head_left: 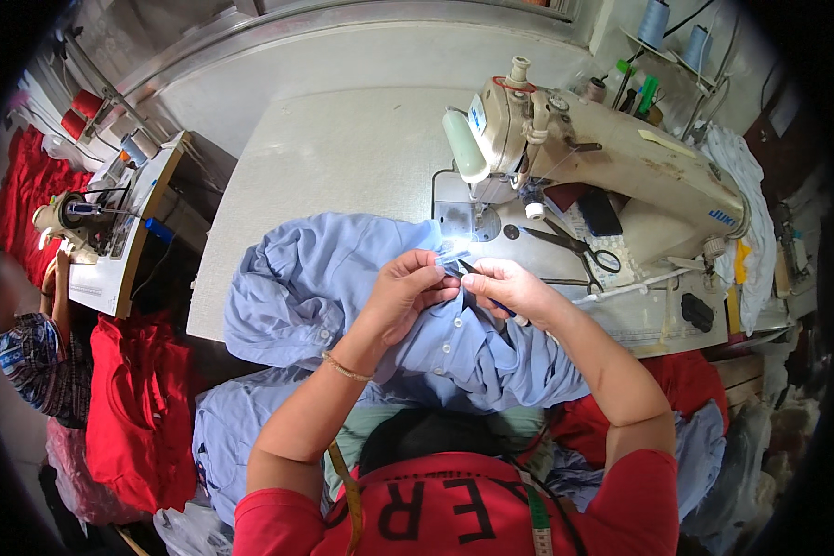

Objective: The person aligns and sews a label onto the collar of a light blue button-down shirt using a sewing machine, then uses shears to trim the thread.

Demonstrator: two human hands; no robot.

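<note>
Handling a light-blue shirt (315,255), rumpled and dotted with small pale buttons (446,348), bunched over the worktop (324,148) at frame centre. Pinching a bit of it between the fingers of the left hand (400,295); grasping a slim dark tool (502,307) just beside it with those of the right hand (521,291).

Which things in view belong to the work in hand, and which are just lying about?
In the work:
light-blue garment, pinched by the left hand
small dark tool, in the right hand
sewing machine beside the cloth, probably

Lying about, it seems:
dark-handled scissors
flat black object near the scissors
red cloth at far left
</note>
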